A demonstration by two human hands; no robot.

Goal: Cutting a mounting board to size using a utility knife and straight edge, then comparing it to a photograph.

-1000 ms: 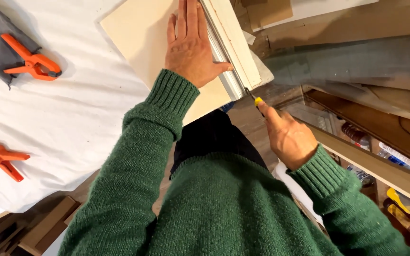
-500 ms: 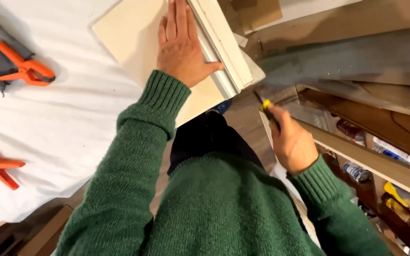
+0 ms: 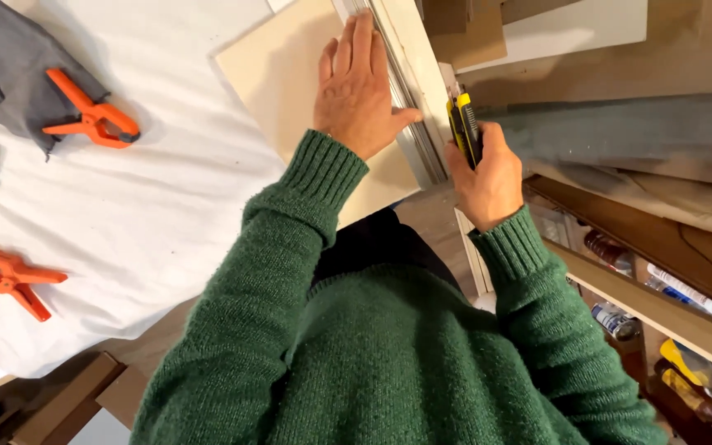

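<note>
Two hands work: my left hand [image 3: 358, 86] lies flat, fingers spread, on a pale cream board [image 3: 290, 74] over white cloth [image 3: 166, 206]. My right hand [image 3: 488, 177] grips a yellow-and-black utility knife [image 3: 463, 128] beside the board's edge. Bottles [image 3: 620, 317] with white and blue labels lie on the shelf [image 3: 661, 309] at right.

— What moved on your feed?
— My right hand [image 3: 488, 177] came up the metal straightedge [image 3: 409, 124]; the yellow-and-black utility knife [image 3: 463, 128] now stands high, near the left hand's [image 3: 360, 91] thumb.
— A second ago?
— Lower, near the pale board's [image 3: 290, 74] corner.
</note>
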